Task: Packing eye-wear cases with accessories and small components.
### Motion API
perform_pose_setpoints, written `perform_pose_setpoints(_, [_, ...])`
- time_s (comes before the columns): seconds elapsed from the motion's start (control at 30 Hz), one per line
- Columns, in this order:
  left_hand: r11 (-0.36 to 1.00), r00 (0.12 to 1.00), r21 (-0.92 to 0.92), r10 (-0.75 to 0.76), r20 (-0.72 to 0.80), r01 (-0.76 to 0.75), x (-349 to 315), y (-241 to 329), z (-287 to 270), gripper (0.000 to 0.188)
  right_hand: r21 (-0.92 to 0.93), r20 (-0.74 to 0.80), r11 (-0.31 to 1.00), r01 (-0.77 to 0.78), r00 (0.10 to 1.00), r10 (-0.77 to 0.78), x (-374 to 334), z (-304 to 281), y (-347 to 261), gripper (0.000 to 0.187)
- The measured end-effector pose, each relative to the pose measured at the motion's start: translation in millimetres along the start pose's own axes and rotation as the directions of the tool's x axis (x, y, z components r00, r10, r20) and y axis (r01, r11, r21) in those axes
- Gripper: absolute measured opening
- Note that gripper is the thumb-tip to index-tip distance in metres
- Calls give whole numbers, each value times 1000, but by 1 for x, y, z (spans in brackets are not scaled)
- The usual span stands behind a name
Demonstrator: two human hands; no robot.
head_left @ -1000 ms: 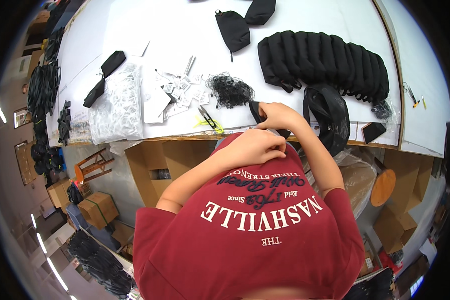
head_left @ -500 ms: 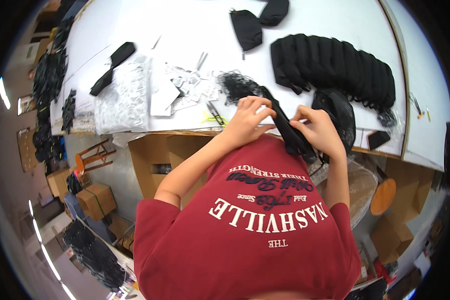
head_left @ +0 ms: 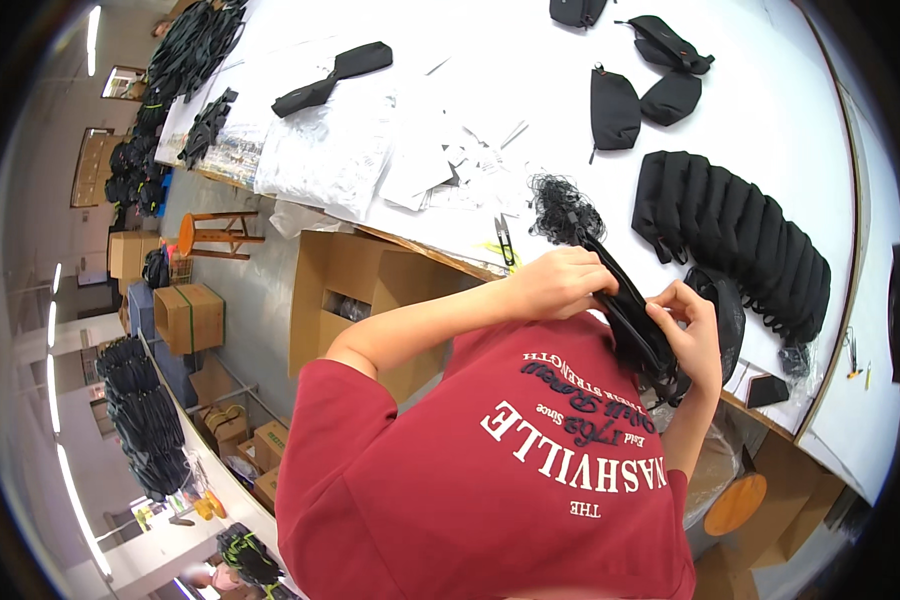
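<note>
A black zippered pouch (head_left: 632,318) is held upright close to my chest at the table's near edge. My left hand (head_left: 570,282) pinches its left rim, fingers bent over the edge. On the other side my right hand (head_left: 690,325) grips the right rim between thumb and fingers. The pouch's mouth appears parted between the hands; its inside is dark. Just beyond it lies a tangle of thin black cords (head_left: 564,205). A pair of small thread snips (head_left: 504,238) rests left of the cords, beside something yellow-green.
A long row of black pouches (head_left: 735,230) stands at right, with several loose pouches (head_left: 615,108) farther back. White paper tags (head_left: 470,160) and a clear plastic bag (head_left: 325,160) lie at left. Below the table are cardboard boxes (head_left: 355,290) and a wooden stool (head_left: 735,505).
The view has turned, so the table's contents sit farther right and lower. Both hands still grip the pouch, and its mouth now shows more openly between them.
</note>
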State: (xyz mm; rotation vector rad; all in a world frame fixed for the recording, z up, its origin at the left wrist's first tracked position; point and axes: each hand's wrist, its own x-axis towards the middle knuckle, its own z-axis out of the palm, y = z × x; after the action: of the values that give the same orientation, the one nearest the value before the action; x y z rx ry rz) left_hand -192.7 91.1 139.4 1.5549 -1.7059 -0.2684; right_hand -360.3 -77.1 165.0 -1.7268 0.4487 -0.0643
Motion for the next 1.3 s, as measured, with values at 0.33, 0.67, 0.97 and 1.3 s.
perform_pose_setpoints(0.33, [994,999,-109,-11,-32,7,-1,6,-6,20,111,22,993,-26,999,23,-1,6,7,15])
perform_pose_setpoints(0.67, [830,857,-229,-464,225,510,-14,-7,-36,20,56,230,989,-134,966,118,-51,16,34,40])
perform_pose_setpoints(0.97, [651,652,-170,-631,420,740,-6,-10,-59,30,326,-499,939,-107,825,267,-50,-27,52,13])
perform_pose_setpoints(1.3, [866,839,103,-499,216,489,5,-10,-61,22,436,-527,899,-24,804,277,-50,-55,71,21])
